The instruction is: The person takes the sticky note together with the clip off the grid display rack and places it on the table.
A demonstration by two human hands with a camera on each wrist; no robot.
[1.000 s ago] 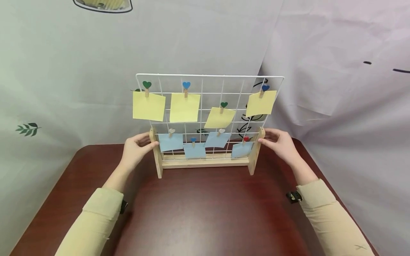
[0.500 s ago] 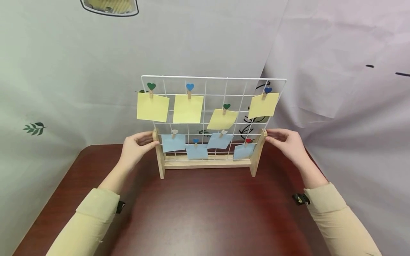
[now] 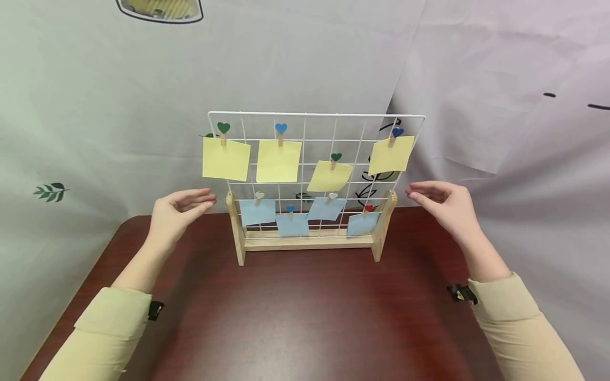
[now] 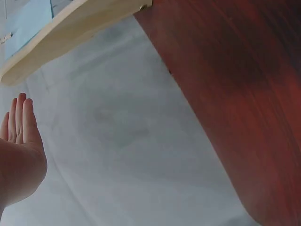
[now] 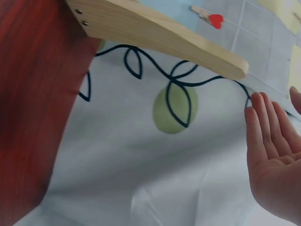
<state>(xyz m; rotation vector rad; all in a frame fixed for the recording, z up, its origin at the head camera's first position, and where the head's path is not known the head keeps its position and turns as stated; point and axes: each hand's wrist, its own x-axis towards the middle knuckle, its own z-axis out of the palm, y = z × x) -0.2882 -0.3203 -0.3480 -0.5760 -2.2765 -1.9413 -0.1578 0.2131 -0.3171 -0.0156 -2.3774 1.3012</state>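
A white wire grid (image 3: 305,114) stands upright in a pale wooden stand (image 3: 307,243) on the table. Heart-topped clothespins pin yellow paper notes (image 3: 226,160) to its upper part and blue notes (image 3: 257,212) lower down. Left of the stand, my left hand (image 3: 175,214) is held in the air with straight fingers, apart from the wooden side post (image 4: 70,30). My right hand (image 3: 448,206) mirrors it on the other side, fingers extended just off the right post (image 5: 164,42). Neither hand holds anything.
The dark red-brown table (image 3: 305,317) has rounded far corners. Behind it hangs a pale cloth backdrop (image 3: 305,53) with printed leaves and lines, close to the table's far edge.
Both hands have let go of the wooden side posts and moved outward, the left hand to the left and the right hand to the right. The grid stand stays in place on the table.
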